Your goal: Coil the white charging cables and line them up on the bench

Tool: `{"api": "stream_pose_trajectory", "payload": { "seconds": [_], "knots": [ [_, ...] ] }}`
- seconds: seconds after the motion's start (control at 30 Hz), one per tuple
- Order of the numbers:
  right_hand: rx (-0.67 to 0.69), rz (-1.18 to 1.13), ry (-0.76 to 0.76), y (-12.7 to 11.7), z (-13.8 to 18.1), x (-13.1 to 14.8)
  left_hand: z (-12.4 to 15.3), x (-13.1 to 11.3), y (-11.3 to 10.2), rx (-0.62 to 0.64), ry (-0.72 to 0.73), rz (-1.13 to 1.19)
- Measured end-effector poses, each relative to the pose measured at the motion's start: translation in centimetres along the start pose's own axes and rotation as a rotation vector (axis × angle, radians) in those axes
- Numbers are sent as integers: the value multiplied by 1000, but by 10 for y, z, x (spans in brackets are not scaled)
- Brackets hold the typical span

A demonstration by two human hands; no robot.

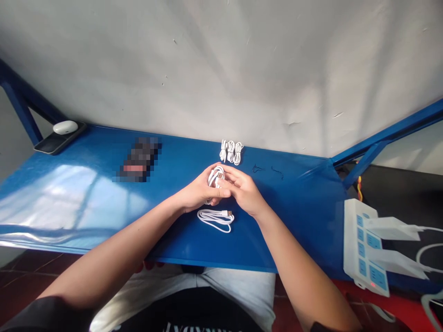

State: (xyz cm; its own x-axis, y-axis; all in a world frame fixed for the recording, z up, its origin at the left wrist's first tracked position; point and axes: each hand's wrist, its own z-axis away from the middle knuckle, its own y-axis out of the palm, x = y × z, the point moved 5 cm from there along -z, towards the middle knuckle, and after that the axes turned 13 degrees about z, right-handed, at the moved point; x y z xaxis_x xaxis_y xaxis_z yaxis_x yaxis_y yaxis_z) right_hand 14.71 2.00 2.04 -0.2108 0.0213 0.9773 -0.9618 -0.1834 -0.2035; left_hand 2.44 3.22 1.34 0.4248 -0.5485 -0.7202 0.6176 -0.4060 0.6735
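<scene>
Near the middle of the blue table, my left hand [199,191] and my right hand [244,191] meet around a coiled white USB cable [217,174]. Both are closed on it, and a metal USB plug shows between the fingers. Part of the coil is hidden by the thumbs. Just below my hands a second white USB cable [214,219] lies loosely looped, its plug pointing right. Beyond my fingers, by the wall, are three bundled white cables [231,152] side by side.
Thin dark ties [257,168] lie on the blue table [297,207] to the right. A blurred dark object [140,159] is at the left, with a white rounded case [65,127] on a dark tray [51,145] beyond. A power strip [351,244] with chargers stands at the right edge.
</scene>
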Motion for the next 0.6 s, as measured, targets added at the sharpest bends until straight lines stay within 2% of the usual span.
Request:
{"api": "stream_pose_trajectory", "payload": {
  "seconds": [0.13,0.33,0.6],
  "knots": [
    [31,-44,51,3,3,3,1,2,-5,-100,-9,-36],
    [-52,-4,22,1,4,4,-1,3,-8,-123,50,-185],
    [-131,129,-7,-2,3,-2,0,8,-8,-93,-72,-152]
  ]
}}
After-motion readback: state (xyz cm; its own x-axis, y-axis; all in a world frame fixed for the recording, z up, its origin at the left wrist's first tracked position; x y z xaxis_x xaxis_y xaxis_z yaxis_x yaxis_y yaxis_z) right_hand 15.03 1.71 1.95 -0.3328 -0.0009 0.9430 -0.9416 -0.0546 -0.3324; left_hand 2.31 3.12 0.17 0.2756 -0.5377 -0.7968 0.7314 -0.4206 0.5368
